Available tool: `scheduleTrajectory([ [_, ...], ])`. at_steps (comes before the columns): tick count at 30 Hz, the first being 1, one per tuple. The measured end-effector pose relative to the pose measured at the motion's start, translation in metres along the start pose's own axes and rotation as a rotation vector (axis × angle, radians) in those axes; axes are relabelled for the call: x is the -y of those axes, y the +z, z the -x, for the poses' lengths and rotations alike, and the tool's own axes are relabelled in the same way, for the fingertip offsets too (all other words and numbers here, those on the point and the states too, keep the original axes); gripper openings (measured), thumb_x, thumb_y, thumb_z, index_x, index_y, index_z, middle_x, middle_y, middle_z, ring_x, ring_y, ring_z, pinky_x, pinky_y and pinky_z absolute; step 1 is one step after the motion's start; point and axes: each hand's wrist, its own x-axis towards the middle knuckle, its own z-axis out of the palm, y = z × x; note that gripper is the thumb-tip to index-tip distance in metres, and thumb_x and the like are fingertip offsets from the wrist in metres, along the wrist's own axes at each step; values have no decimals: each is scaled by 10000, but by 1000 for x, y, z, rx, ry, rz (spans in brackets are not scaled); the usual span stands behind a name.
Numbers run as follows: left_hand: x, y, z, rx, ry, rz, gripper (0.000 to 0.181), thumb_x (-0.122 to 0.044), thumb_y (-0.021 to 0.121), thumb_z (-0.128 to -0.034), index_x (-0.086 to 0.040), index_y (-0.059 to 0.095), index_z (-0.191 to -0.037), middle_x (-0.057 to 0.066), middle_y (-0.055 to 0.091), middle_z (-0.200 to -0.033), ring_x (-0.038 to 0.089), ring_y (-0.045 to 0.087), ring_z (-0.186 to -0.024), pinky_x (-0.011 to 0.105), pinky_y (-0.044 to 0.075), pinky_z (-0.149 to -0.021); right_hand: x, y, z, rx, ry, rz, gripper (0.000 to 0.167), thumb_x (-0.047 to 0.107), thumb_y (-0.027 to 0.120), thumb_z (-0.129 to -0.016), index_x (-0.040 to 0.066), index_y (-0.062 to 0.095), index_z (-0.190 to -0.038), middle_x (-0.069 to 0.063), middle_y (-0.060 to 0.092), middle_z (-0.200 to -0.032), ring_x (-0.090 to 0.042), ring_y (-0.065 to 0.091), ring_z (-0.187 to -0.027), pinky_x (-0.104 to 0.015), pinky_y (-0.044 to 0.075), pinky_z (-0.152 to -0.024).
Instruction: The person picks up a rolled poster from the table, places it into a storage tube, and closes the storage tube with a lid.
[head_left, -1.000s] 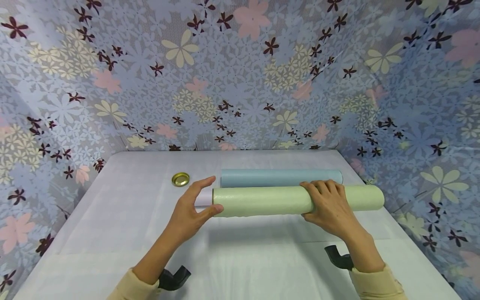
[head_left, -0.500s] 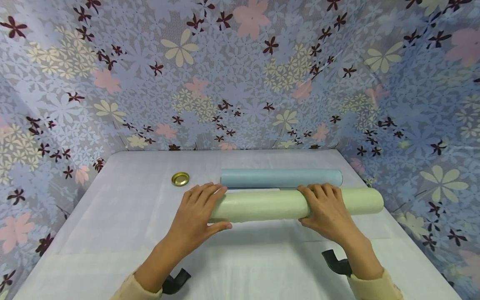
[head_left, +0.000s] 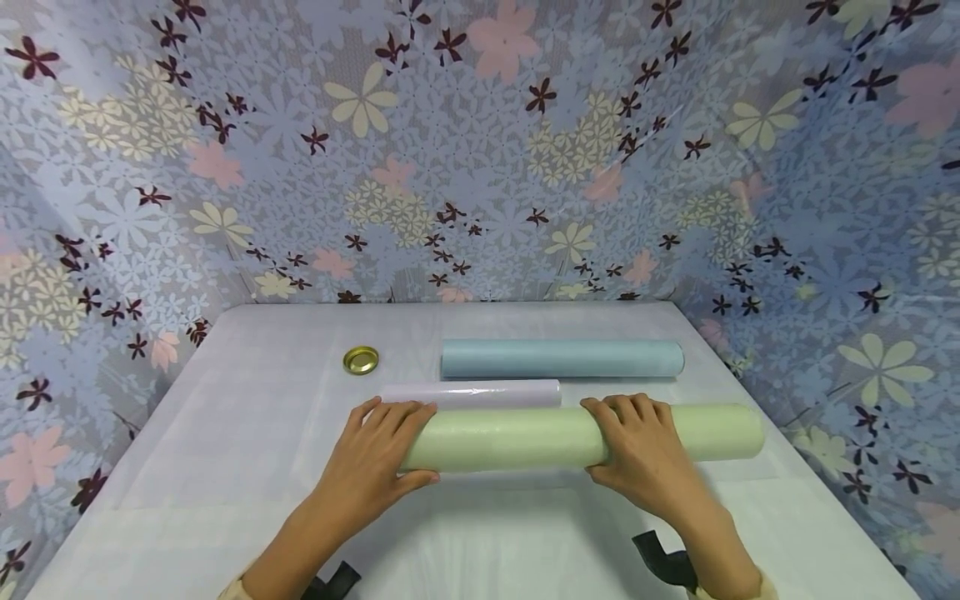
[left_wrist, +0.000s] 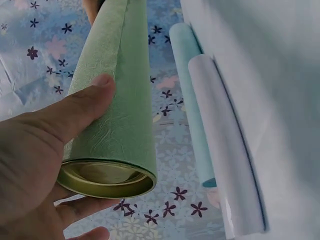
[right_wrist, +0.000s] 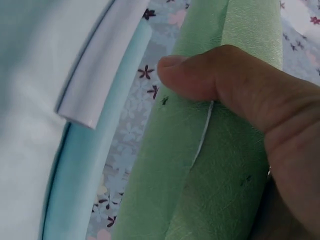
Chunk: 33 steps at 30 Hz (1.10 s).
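A long light-green tube point(head_left: 517, 439) lies crosswise in both hands, above the table. My left hand point(head_left: 375, 458) grips its left end, thumb on the near side and fingers over the top. That end has a gold metal cap or rim point(left_wrist: 110, 180) in the left wrist view. Right of the tube's middle, my right hand point(head_left: 645, 454) holds it from above, its thumb across the paper seam point(right_wrist: 205, 132) in the right wrist view. Just behind the green tube lies a shorter pale lilac roll point(head_left: 487, 392), partly hidden by the left fingers and the tube.
A light-blue tube point(head_left: 562, 358) lies on the white-covered table point(head_left: 247, 433) behind the lilac roll. To its left rests a round gold lid point(head_left: 361, 360). Flowered cloth point(head_left: 480, 167) hangs behind the table and at both sides.
My left hand has closed round the tube's left end, where it was spread beside it. Both hands have brought the green tube toward me, uncovering more of the lilac roll.
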Motion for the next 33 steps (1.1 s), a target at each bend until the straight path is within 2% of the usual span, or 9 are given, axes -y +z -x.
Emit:
scheduleTrajectory([
  [8,5,0,27,63,-36,18,808,-560,776,-626,-200,527,-1306,-43,607,-1186,167,575,-1073,454,384,-1011,23,12,12,54,-3,-7,768,342,868,-537,151,558,-1214,-68,608,-1053,-298,527,-1005,-464,384,-845],
  [16,9,6,48,74,-45,37,779,-543,791,-599,-184,564,-1252,-50,624,-1123,145,582,-1020,421,407,-967,39,25,21,115,-1,-23,732,353,856,-542,170,562,-1187,-12,608,-1019,-234,527,-968,-435,395,-870],
  [23,11,10,60,114,-66,54,761,-526,803,-596,-192,574,-1240,-69,629,-1112,133,589,-1004,399,411,-936,48,34,27,154,2,-31,682,311,825,-539,173,568,-1155,6,594,-970,-203,503,-911,-400,383,-840],
  [33,17,18,69,167,-58,76,756,-545,777,-615,-190,563,-1248,-83,616,-1118,116,574,-984,396,420,-911,54,40,31,168,-17,-29,675,317,827,-513,173,580,-1124,12,573,-908,-183,470,-846,-382,375,-802],
])
